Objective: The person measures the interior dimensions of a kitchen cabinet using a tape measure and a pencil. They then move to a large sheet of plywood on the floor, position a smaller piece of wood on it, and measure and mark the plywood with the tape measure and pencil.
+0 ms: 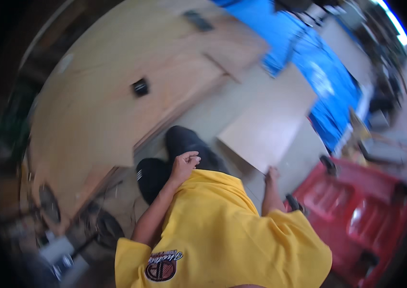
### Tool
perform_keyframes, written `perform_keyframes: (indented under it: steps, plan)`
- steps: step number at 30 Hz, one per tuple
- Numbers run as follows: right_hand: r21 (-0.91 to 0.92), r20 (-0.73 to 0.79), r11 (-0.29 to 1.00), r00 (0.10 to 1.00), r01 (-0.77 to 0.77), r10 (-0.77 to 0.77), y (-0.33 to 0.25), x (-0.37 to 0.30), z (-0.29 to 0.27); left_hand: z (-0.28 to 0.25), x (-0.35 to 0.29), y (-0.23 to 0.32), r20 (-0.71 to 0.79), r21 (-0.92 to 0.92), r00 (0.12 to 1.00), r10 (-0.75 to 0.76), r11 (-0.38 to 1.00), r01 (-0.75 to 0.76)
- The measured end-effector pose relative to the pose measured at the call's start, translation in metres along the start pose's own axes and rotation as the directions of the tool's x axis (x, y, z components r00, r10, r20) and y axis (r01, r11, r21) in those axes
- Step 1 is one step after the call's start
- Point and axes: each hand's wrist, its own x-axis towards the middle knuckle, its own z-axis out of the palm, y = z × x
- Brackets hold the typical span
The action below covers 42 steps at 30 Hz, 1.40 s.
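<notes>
My right hand [271,174] is closed on the near corner of a flat, light-brown wooden board [273,126]. The board slants away from me, with its far end close to a blue tarp [316,77]. In front of my body, over my dark-trousered leg, my left hand [184,165] hangs with loosely bent fingers and nothing visible in it. A big wooden sheet [88,103], seemingly the top of a stack, spreads out to the left. On it sits a small black object [140,87], too blurred to name.
To the right, a red plastic cart or platform [352,201] shows its underside and dark casters. A dark flat piece [197,21] lies on the far sheet. Round dark discs on stands [49,201] are at lower left. Blurred clutter [381,96] fills the far right.
</notes>
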Motion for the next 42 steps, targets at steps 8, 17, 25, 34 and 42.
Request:
perform_keyframes:
  steps: [8, 17, 25, 34, 42]
  plan:
    - [-0.628, 0.139, 0.778, 0.986, 0.012, 0.096, -0.024, 0.041, -0.085, -0.147, -0.039, -0.08, -0.827, -0.014, 0.562, -0.013, 1.0, 0.004]
    - [-0.448, 0.803, 0.32, 0.533, 0.835, -0.266, -0.14, -0.059, 0.203, -0.281, 0.079, -0.062, -0.932, 0.31, 0.293, 0.213, 0.887, 0.342]
    - [-0.222, 0.946, 0.218, 0.264, 0.95, -0.188, -0.235, -0.292, 0.7, -0.379, 0.186, -0.077, -0.971, 0.239, 0.149, 0.188, 0.727, 0.644]
    - [-0.768, 0.556, -0.153, 0.529, 0.622, -0.641, -0.207, -0.371, 0.954, -0.391, 0.2, -0.064, -0.978, 0.193, 0.2, 0.064, 0.651, 0.734]
    - [-0.657, 0.525, 0.619, 0.85, 0.431, -0.034, -0.244, -0.318, 0.993, -0.393, 0.204, -0.063, -0.976, 0.187, 0.214, 0.042, 0.668, 0.72]
